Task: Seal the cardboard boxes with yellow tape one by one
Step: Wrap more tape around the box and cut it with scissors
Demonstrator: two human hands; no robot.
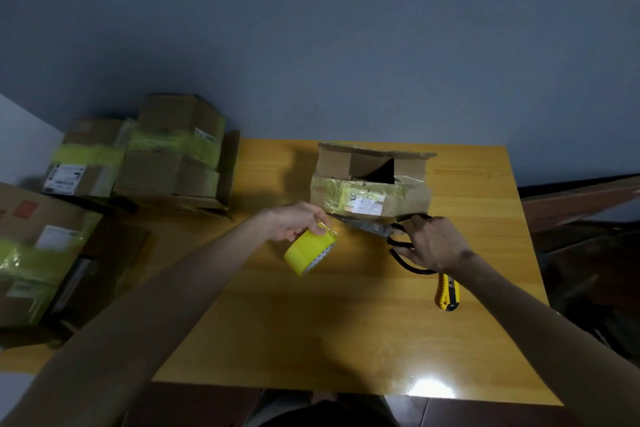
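Boxes [173, 152] off the desk's [346, 322] left edge look sealed; the far-edge box [370, 191] gapes (left hand [294, 222] grips tape [308, 253], right hand [436, 246] clasps scissors [367, 227]).

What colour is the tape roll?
Bright yellow; the tape roll shows best in the head view.

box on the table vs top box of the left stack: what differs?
The box on the table has open top flaps and a dark gap; the top box of the left stack looks closed. The table box stands alone; the stack box sits on another box. Both: brown cardboard, yellow tape, white label.
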